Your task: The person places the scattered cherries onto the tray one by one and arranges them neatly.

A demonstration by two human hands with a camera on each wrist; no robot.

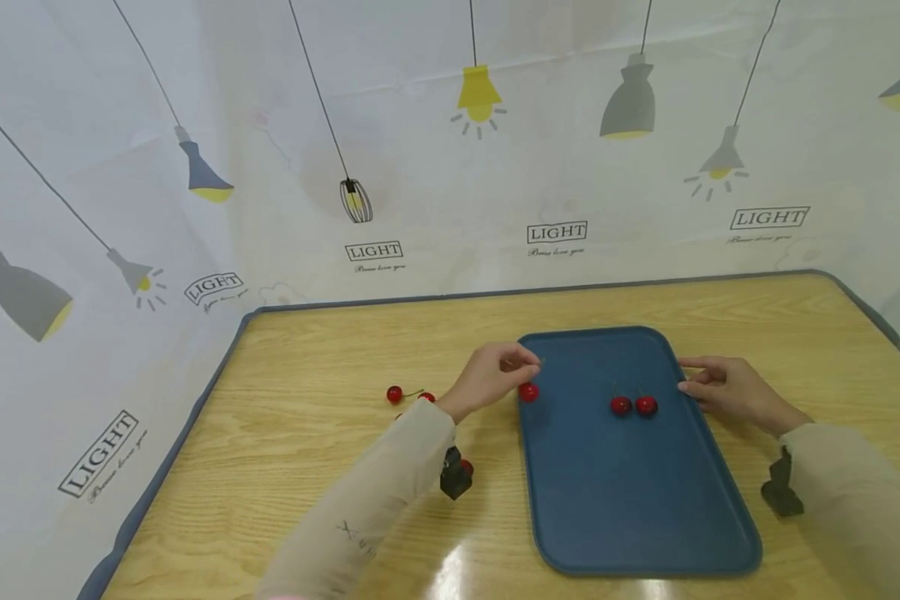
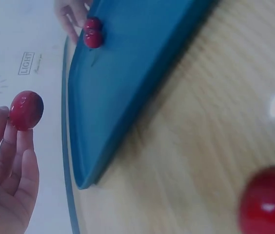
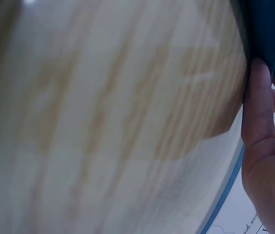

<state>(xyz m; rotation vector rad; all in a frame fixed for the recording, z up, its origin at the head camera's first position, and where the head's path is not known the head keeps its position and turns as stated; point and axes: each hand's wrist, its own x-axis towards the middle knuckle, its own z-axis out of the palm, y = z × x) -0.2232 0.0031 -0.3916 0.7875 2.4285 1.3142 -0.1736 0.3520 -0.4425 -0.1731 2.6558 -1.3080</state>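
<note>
Beige sleeves (image 1: pixel 375 508) are lying nearest the head camera, over a wood-grain tabletop (image 1: pixel 270 467). Beyond one cuff, the left hand (image 1: pixel 491 379) is pinching a red cherry (image 1: pixel 528 392) at its thumb and fingertips, seemingly by the stem, its other fingers half bent. That fruit is hanging just below the fingertips, at the left rim of the blue tray (image 1: pixel 630 500); whether it is touching the rim, I cannot tell. Most of the tray's floor is lying to its right. On the opposite rim, the right hand (image 1: pixel 738 392) is closing thumb and fingers about the edge. The tray's long axis is running from near to far, slightly aslant. Inside, two dark-red cherries (image 1: pixel 647 406) are sitting side by side, nearer the right hand than the left. Left of the tray, loose cherries (image 1: pixel 394 394) are resting on the tabletop, some partly hidden behind the left hand's sleeve.
</note>
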